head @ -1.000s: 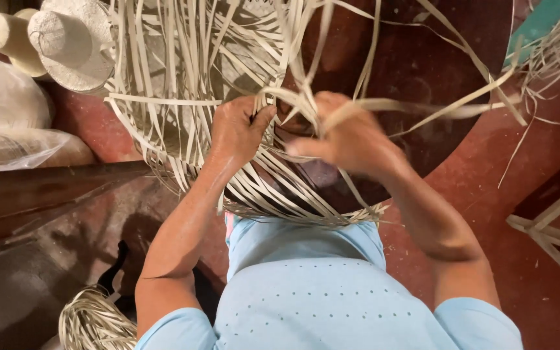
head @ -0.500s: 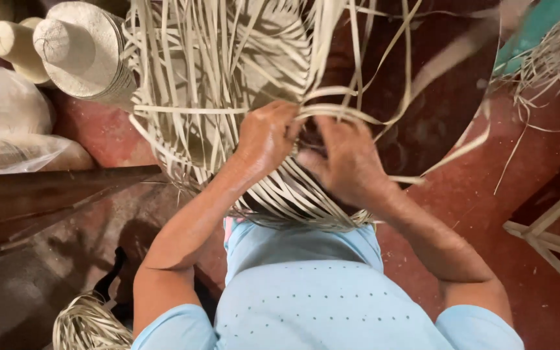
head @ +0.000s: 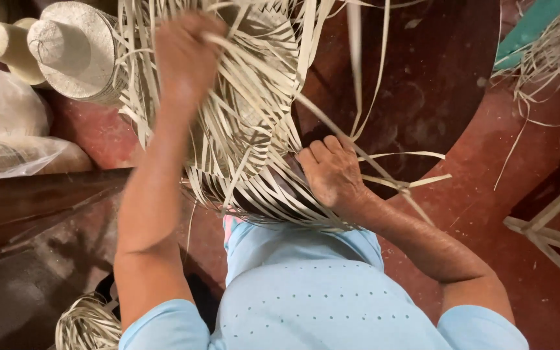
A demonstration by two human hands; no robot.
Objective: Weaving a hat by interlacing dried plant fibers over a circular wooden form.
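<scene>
Right hand point(head: 332, 172): nearest the body, pressed flat on the edge of the half-woven straw piece point(head: 254, 162); grip narrow, fingers curled over the plaited part and pinning it, a few loose strips trailing out under the palm.
Woven piece: sits just in front of the person's chest, over a dark round worktop point(head: 422, 84) (most of it hidden by straw); unwoven ends fan out on all sides.
Left hand point(head: 186, 48): raised further out, grip closed on a bunch of loose straw strips point(head: 247, 84), which run taut from the fist down to the weave.
Risk, strip: a thin flat strip under this much pull may crease or snap where it leaves the plait (judgement).
Risk, weave: if the right hand's pressure slips, the pull could loosen or skew the rows already laid.
Risk, tangle: free ends cross the pulled bunch and could snag.
Farther off: finished pale hat point(head: 72, 58) at upper left, clear plastic bags point(head: 8, 129) beside it.
Change from half a second ago: both hands were then together at the weave's edge; now the left has gone up and away with its strips, the right has stayed.
</scene>
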